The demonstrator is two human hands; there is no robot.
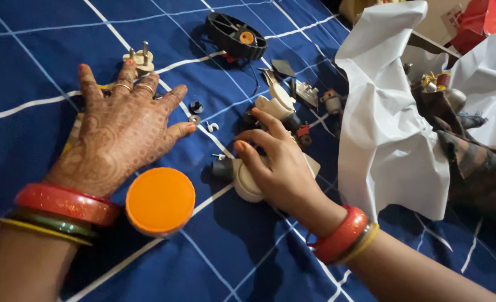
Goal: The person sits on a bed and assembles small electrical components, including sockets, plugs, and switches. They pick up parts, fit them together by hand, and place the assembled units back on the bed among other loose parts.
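Note:
My left hand (122,131), patterned with henna and wearing rings, lies flat with fingers spread on a blue checked cloth (30,50); it holds nothing. Just beyond its fingertips sits a cream plug top with metal pins (140,59). My right hand (276,162) is closed around a cream round part with a dark motor end (238,176). An orange round lid (160,200) rests between my wrists. Small black and white bits (197,112) lie near my left fingers.
A black oval housing with an orange centre (236,36) lies at the far side. Cream and metal small parts (292,95) are scattered past my right hand. Crumpled white paper (387,123) covers a box at the right, with dark patterned fabric (471,162) beside it.

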